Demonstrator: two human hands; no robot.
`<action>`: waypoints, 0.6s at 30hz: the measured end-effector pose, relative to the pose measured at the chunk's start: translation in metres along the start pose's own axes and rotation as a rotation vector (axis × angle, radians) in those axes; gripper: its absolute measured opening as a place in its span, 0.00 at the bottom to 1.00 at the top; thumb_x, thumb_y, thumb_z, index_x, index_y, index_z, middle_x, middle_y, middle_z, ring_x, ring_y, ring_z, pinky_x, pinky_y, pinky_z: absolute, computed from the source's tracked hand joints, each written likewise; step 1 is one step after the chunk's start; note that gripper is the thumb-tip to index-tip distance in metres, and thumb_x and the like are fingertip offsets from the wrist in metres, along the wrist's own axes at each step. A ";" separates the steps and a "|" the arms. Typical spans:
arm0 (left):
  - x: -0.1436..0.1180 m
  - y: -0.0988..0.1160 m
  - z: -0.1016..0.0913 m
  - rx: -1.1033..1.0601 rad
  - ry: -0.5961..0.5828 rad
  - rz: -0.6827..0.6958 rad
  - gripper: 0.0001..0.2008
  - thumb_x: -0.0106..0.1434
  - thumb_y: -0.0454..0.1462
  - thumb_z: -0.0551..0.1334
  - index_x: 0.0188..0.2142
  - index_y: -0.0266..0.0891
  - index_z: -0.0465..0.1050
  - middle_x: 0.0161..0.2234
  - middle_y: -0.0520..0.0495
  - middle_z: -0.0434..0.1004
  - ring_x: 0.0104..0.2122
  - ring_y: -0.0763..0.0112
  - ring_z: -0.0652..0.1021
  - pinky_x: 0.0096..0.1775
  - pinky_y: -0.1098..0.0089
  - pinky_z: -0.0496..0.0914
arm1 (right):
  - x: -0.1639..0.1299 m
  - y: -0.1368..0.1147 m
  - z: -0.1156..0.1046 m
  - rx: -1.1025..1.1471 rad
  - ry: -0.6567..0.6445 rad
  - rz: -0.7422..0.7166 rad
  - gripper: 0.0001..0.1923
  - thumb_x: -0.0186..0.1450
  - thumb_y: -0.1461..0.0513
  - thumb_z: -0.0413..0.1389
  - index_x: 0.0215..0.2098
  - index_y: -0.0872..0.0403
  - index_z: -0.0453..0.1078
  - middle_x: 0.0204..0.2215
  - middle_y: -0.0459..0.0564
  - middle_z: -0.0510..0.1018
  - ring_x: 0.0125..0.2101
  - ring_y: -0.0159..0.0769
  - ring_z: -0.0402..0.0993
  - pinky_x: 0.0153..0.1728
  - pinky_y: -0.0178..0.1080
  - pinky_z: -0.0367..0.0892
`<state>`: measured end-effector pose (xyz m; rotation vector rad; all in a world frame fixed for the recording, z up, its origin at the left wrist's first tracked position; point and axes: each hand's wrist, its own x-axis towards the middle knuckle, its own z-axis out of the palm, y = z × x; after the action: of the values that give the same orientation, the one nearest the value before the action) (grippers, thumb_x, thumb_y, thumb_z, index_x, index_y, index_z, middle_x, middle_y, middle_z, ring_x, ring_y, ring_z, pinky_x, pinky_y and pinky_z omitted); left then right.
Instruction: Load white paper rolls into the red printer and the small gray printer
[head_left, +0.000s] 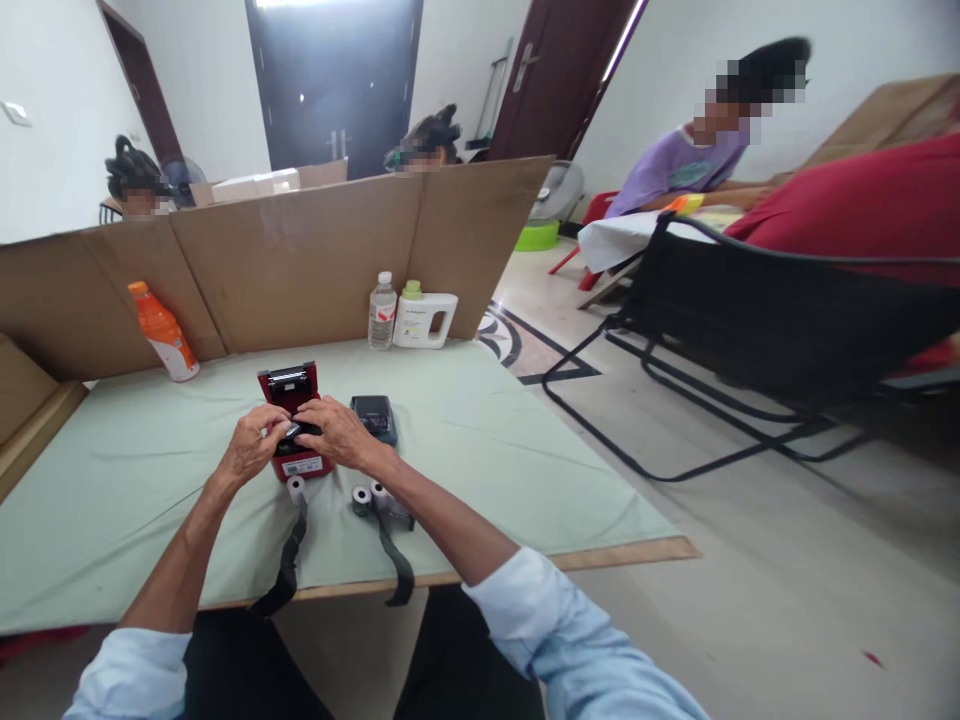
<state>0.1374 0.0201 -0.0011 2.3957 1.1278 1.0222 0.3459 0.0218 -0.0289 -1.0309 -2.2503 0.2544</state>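
head view: both hands sit on a small red printer (294,425) with its lid flipped up, about the middle of the green table (487,440). left hand (253,443) is at the printer's 9 o'clock, fingers curled in over the open top, pinching something small i can't make out. right hand (337,430) comes in from 3 o'clock, fingers bent and pressing down on the same open bay, so both are gripping at the printer. a black device (375,417) lies just beside the right hand at its 2 o'clock. at the printer's 6 o'clock a white paper roll (297,489) touches its front edge, and two more rolls (371,497) sit near, at about 5 o'clock. two black straps (289,560) hang off the near table edge. far back at 11 o'clock an orange bottle (163,332) leans on the cardboard wall (300,260); at 1 o'clock a water bottle (382,311) stands touching a white jug (424,318). other people sit behind the cardboard and off at 2 o'clock by a black chair (750,320).
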 end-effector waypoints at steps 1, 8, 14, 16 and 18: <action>0.000 0.001 -0.002 -0.005 -0.004 -0.011 0.08 0.66 0.40 0.61 0.35 0.42 0.79 0.42 0.42 0.84 0.45 0.59 0.80 0.53 0.55 0.73 | 0.002 0.000 -0.001 -0.012 -0.031 -0.012 0.18 0.66 0.58 0.66 0.54 0.51 0.79 0.54 0.56 0.80 0.51 0.46 0.76 0.54 0.48 0.70; -0.005 -0.004 -0.015 -0.094 -0.014 -0.161 0.22 0.60 0.45 0.67 0.52 0.42 0.78 0.53 0.41 0.81 0.53 0.55 0.79 0.53 0.54 0.75 | 0.009 -0.007 -0.007 0.104 0.046 0.049 0.10 0.72 0.63 0.56 0.40 0.52 0.82 0.44 0.52 0.84 0.43 0.37 0.78 0.46 0.37 0.69; 0.015 -0.004 -0.011 -0.061 -0.096 -0.226 0.24 0.58 0.43 0.67 0.53 0.39 0.78 0.48 0.43 0.84 0.44 0.57 0.82 0.46 0.59 0.76 | 0.027 -0.002 -0.022 0.474 0.310 0.132 0.13 0.70 0.58 0.55 0.34 0.55 0.78 0.27 0.45 0.79 0.29 0.33 0.72 0.33 0.34 0.65; 0.022 -0.003 -0.006 0.001 -0.135 -0.226 0.18 0.58 0.42 0.66 0.47 0.40 0.81 0.41 0.45 0.85 0.39 0.58 0.82 0.42 0.63 0.75 | 0.028 -0.003 -0.028 0.557 0.321 0.131 0.14 0.70 0.56 0.54 0.34 0.56 0.78 0.25 0.44 0.76 0.27 0.32 0.71 0.31 0.33 0.65; 0.026 -0.003 0.000 0.074 -0.164 -0.214 0.12 0.58 0.39 0.65 0.40 0.41 0.82 0.36 0.46 0.85 0.36 0.58 0.82 0.38 0.65 0.74 | 0.026 -0.007 -0.036 0.597 0.333 0.130 0.15 0.70 0.55 0.54 0.35 0.57 0.77 0.25 0.45 0.76 0.27 0.32 0.71 0.30 0.33 0.65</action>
<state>0.1467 0.0419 0.0097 2.3029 1.3460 0.7130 0.3512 0.0333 0.0139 -0.8181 -1.6557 0.7054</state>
